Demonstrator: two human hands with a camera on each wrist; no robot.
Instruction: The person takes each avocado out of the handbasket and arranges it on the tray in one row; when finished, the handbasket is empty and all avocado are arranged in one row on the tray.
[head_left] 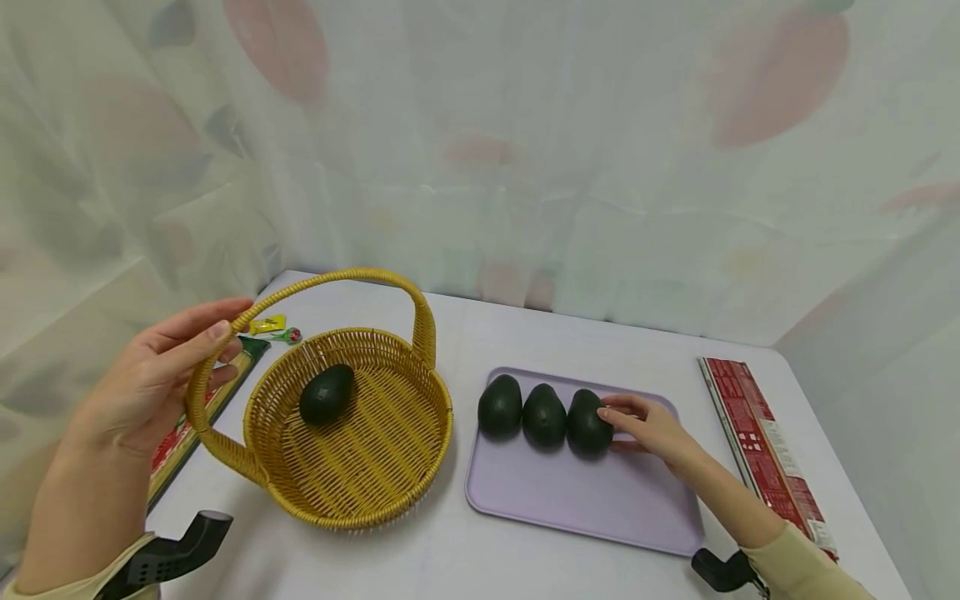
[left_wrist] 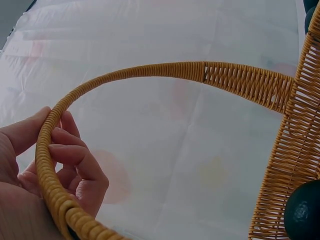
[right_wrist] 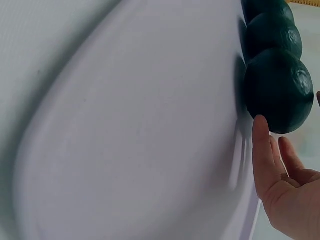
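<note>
My left hand (head_left: 161,367) holds the handle (left_wrist: 135,73) of a yellow woven basket (head_left: 445,417) between thumb and curled fingers. Inside the basket, toward its left side, lies one dark green avocado (head_left: 327,395). On a pale lilac tray (head_left: 555,493) three more avocados stand in a row along the back: a left one (head_left: 500,407), a middle one (head_left: 544,417) and a right one (head_left: 587,423). My right hand (head_left: 651,432) touches the right avocado's side with fairly straight fingers (right_wrist: 261,145); they do not wrap round it. The handle partly covers the left fingertips in the head view.
A long red and white package (head_left: 767,442) lies right of the tray. Behind the left hand are a green-edged package (head_left: 217,408), a small yellow packet (head_left: 267,324) and a small green and red item (head_left: 291,335). A printed curtain (head_left: 525,167) hangs behind the white table.
</note>
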